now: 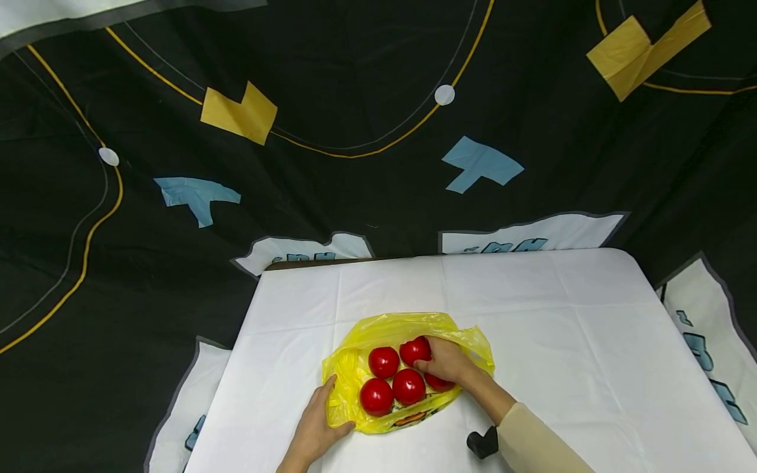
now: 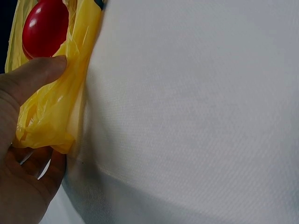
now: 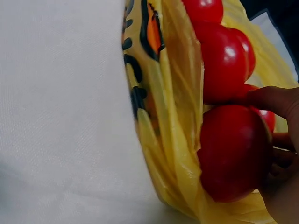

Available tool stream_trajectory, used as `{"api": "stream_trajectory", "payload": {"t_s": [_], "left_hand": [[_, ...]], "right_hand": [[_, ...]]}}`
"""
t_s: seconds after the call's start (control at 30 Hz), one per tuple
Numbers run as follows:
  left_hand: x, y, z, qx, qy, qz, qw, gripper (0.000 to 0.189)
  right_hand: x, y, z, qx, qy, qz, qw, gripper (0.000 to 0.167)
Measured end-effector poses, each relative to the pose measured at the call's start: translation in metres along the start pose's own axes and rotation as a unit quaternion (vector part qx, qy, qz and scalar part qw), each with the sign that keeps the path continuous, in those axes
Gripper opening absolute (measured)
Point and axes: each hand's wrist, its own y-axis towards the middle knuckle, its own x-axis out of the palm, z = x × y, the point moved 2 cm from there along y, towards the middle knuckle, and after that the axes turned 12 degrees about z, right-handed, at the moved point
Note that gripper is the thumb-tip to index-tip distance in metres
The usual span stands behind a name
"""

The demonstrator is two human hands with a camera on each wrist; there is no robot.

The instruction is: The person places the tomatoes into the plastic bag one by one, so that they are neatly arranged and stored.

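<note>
A yellow plastic bag (image 1: 378, 326) lies with its mouth spread wide on the white table. Several glossy, round red balls (image 1: 376, 397) sit inside it, close together. My left hand (image 1: 316, 424) holds the bag's left end; in the left wrist view the thumb lies over the yellow plastic (image 2: 51, 112) and the other fingers are under it. Reaching in from the right, my right hand (image 1: 449, 360) grips the rear red ball (image 1: 414, 351) between thumb and fingers. Another red ball (image 3: 236, 151) lies right beside that hand, partly beneath it in the head view.
The bag's front side carries a black and orange print (image 3: 152, 32). A white cloth (image 1: 532, 328) with fold creases covers the table. A small black object (image 1: 482, 443) is by the right sleeve (image 1: 538, 437). Behind the table hangs a dark printed curtain (image 1: 355, 197).
</note>
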Motion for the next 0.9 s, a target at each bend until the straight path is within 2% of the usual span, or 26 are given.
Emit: {"api": "stream_trajectory", "payload": {"t_s": [0.17, 0.33, 0.43, 0.6, 0.73, 0.9], "left_hand": [[0.0, 0.0, 0.001, -0.004, -0.002, -0.002, 1.0, 0.105], [0.0, 0.0, 0.001, -0.007, -0.002, -0.005, 1.0, 0.105], [0.001, 0.0, 0.001, -0.01, -0.001, -0.008, 0.9999, 0.105], [0.001, 0.001, 0.002, -0.009, -0.001, -0.018, 0.9998, 0.105], [-0.001, 0.001, 0.003, 0.001, -0.006, -0.023, 0.9997, 0.105], [-0.007, 0.0, 0.007, 0.025, 0.001, -0.019, 0.9995, 0.101]], "right_hand": [[-0.01, -0.002, -0.007, -0.002, -0.003, 0.013, 0.9999, 0.045], [-0.022, -0.007, -0.014, -0.033, 0.001, 0.025, 0.9992, 0.052], [-0.031, -0.011, -0.018, -0.054, 0.007, 0.026, 0.9982, 0.048], [-0.046, -0.019, -0.022, -0.068, 0.035, 0.01, 0.997, 0.042], [-0.059, -0.028, -0.021, -0.071, 0.05, 0.005, 0.9962, 0.038], [-0.075, -0.04, -0.017, -0.074, 0.047, 0.019, 0.996, 0.036]]}}
